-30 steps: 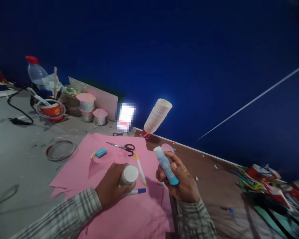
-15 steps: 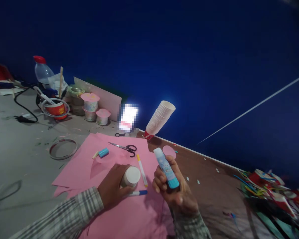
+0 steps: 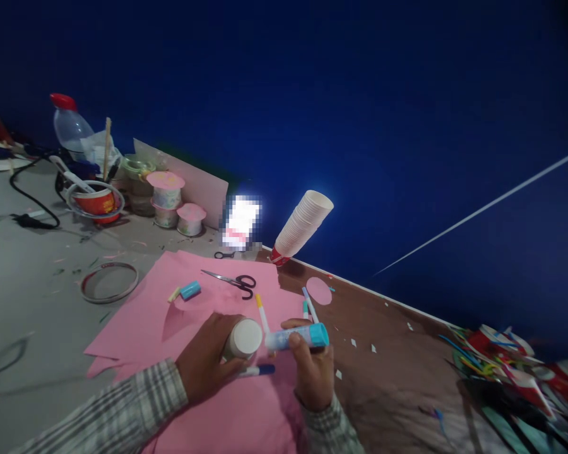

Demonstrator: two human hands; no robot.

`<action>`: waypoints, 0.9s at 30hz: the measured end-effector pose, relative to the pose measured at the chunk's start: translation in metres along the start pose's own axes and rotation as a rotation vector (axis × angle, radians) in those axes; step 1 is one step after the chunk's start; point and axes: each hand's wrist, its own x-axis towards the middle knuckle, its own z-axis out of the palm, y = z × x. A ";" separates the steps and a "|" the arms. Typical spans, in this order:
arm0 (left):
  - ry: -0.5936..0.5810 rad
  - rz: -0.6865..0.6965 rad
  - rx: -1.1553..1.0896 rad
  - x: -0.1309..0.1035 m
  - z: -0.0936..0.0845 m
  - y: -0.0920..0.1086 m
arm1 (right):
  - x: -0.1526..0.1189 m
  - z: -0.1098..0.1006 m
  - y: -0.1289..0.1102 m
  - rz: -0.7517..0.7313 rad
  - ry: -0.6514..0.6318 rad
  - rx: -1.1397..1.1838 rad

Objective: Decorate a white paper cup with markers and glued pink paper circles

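Observation:
My left hand (image 3: 208,353) is wrapped around a small white cylinder (image 3: 246,337), upright with its flat round end facing up, over the pink paper (image 3: 227,422). In my right hand (image 3: 315,372) lies a light-blue glue stick (image 3: 296,337), held nearly level. Its whitish end points left, close to the cylinder's side; I cannot tell whether they touch. A blue-capped marker (image 3: 260,370) lies by my left fingers, and a yellow-capped marker (image 3: 261,310) lies just beyond. Black-handled scissors (image 3: 231,280) and a blue cap (image 3: 190,290) rest on the paper.
A tilted stack of paper cups (image 3: 300,227) stands by the blue wall. Pink-topped spools (image 3: 165,189), a ring (image 3: 110,282) and a bottle (image 3: 71,129) are to the left. A pink paper disc (image 3: 319,291) lies behind my right hand; assorted craft items (image 3: 502,366) lie far right.
My right hand has turned the glue stick from steeply upright to nearly level and brought its whitish end left, beside the cylinder. My left hand keeps its hold. The view has shifted slightly.

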 end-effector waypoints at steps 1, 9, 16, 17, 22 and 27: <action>-0.005 0.007 -0.003 0.000 0.000 0.000 | -0.002 0.003 0.001 -0.022 0.032 -0.023; -0.012 0.021 -0.007 -0.001 0.001 -0.003 | -0.012 0.011 0.015 -0.059 -0.040 -0.082; -0.037 0.009 -0.029 -0.002 0.000 -0.003 | -0.006 0.012 0.018 -0.092 -0.038 -0.196; -0.030 0.010 -0.035 -0.002 0.000 -0.003 | -0.004 0.012 0.018 -0.093 -0.030 -0.209; -0.015 -0.009 -0.036 -0.001 0.001 -0.001 | 0.010 0.016 0.019 -0.077 -0.061 -0.184; -0.025 -0.010 -0.020 0.000 0.003 -0.004 | 0.027 0.018 0.018 -0.035 -0.191 -0.140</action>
